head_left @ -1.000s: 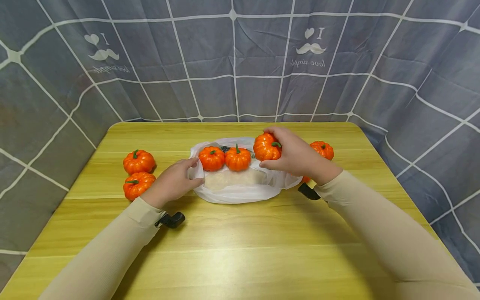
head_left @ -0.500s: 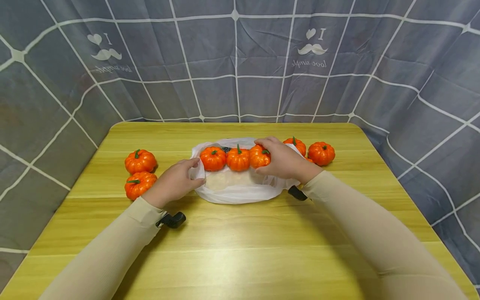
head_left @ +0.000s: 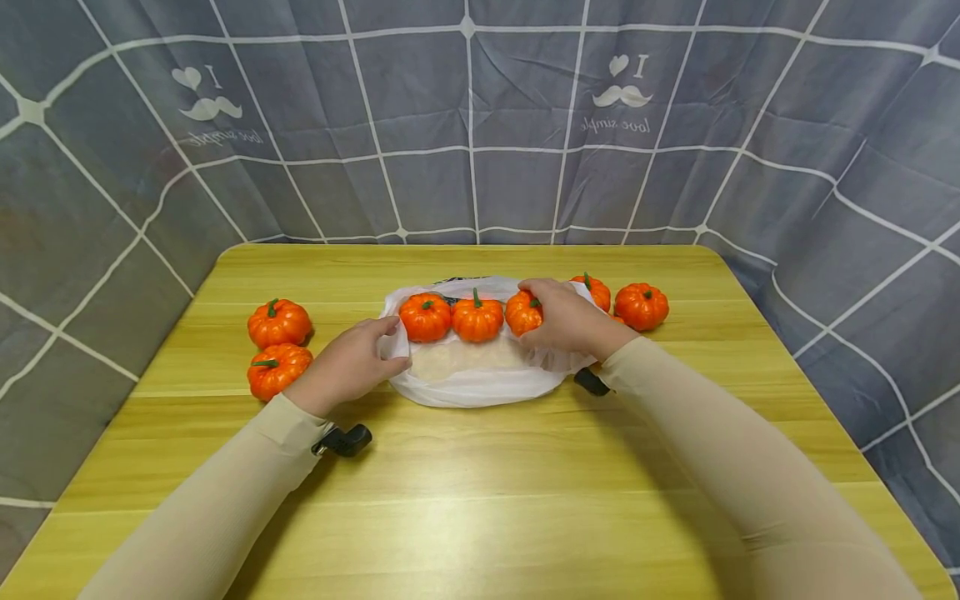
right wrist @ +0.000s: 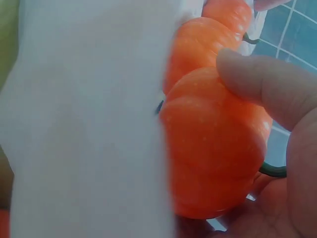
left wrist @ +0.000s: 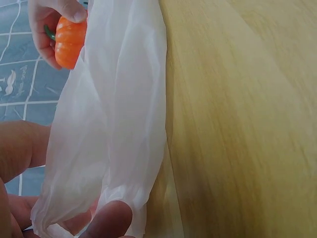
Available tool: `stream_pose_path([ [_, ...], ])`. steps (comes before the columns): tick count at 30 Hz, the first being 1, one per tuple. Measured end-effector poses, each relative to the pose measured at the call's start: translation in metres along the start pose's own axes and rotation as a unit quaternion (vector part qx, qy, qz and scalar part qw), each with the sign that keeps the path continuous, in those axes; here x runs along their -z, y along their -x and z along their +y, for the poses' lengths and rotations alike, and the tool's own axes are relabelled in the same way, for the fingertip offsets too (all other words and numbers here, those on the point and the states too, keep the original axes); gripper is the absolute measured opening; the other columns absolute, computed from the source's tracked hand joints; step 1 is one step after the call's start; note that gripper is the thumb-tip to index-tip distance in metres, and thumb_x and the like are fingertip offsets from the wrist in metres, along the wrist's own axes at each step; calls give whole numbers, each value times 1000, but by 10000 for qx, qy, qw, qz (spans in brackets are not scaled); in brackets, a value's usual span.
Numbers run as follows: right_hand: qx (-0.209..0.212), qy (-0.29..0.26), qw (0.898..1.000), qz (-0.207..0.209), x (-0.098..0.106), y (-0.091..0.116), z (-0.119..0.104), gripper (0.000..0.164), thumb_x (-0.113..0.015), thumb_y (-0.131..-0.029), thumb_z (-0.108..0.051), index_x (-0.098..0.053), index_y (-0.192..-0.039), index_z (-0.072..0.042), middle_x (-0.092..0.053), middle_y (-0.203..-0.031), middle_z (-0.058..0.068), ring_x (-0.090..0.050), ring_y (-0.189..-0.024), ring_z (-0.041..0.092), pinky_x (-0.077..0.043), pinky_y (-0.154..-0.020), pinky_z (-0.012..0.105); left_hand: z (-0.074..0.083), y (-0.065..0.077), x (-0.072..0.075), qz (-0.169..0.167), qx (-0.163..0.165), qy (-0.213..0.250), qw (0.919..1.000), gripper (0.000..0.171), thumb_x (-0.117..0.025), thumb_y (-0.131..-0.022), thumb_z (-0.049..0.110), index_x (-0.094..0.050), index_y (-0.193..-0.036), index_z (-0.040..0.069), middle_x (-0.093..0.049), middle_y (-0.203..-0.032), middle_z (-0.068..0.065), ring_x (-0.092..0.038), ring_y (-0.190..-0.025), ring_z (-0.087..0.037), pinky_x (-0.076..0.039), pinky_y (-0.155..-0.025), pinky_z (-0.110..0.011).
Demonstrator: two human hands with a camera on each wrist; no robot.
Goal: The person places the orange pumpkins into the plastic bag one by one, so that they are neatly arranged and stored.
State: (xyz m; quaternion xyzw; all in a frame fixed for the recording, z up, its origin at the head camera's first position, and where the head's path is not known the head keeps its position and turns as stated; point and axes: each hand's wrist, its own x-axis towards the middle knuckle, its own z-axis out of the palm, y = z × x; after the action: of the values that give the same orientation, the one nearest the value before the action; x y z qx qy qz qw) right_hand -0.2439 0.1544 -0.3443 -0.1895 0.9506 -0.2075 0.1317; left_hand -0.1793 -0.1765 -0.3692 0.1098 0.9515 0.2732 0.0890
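Note:
A white plastic bag (head_left: 476, 392) lies mid-table with its mouth spread wide. My left hand (head_left: 348, 364) holds the bag's left rim, thumb on one side and fingers on the other, as the left wrist view shows. At the right side of the opening, my right hand (head_left: 567, 319) grips a small orange pumpkin (head_left: 522, 313) with a green stem. Its thumb presses on top and its fingers curl beneath in the right wrist view. Two more pumpkins, one on the left (head_left: 425, 317) and one in the middle (head_left: 477, 317), sit in the bag alongside it.
To the left are two pumpkins, a rear one (head_left: 278, 323) and a nearer one (head_left: 278, 371). Beyond my right hand sit a pumpkin (head_left: 642, 306) and another (head_left: 592, 292), with a third mostly hidden. A grey checked curtain (head_left: 517, 192) borders the wooden table (head_left: 465, 500).
My right hand has brought its pumpkin left and down into the bag's opening, near the other two, then shifted slightly right. The left hand stays at the rim.

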Motion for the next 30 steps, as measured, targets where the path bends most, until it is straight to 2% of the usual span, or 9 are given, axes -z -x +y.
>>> stream_pose_path([
  [7,7,431,9990,-66,-5,-6,4,90,-85,-86,-30,-40,-161,-9,-30,-170,18,-31,-155,42,-34,-125,59,-2,-1,-2,-3,-4,43,10000,82,-72,-98,34,-36,-162,-1,-45,-162,-25,-47,-148,-44,-40,-121,-59],
  [12,-139,494,9986,-126,-7,-9,3,90,-84,-87,-30,-39,-162,-11,-21,-174,19,-28,-157,45,-34,-125,62,-2,-1,-2,-4,-6,43,10000,83,-72,-98,35,-36,-162,-1,-45,-162,-24,-46,-148,-43,-40,-121,-59],
  [20,-259,564,9980,-123,-12,-15,2,86,-83,-89,-29,-41,-161,-12,-22,-174,18,-27,-157,45,-30,-127,62,-2,1,-2,10,-29,90,10000,81,-72,-98,33,-36,-161,-2,-44,-163,-25,-47,-147,-44,-41,-120,-60],
  [25,-233,540,9982,-93,-13,-16,6,91,-85,-89,-35,-38,-163,-12,-22,-174,19,-25,-157,46,-25,-128,63,-3,1,-2,18,-72,72,9999,81,-72,-98,33,-35,-162,-3,-44,-163,-25,-47,-147,-44,-41,-120,-60],
  [30,-201,404,9988,-169,-12,-15,7,91,-84,-89,-28,-35,-164,-13,-19,-174,20,-23,-157,49,-27,-127,65,-4,0,-3,9,-14,111,9999,84,-73,-98,34,-34,-163,0,-44,-163,-24,-48,-146,-42,-42,-119,-59],
])
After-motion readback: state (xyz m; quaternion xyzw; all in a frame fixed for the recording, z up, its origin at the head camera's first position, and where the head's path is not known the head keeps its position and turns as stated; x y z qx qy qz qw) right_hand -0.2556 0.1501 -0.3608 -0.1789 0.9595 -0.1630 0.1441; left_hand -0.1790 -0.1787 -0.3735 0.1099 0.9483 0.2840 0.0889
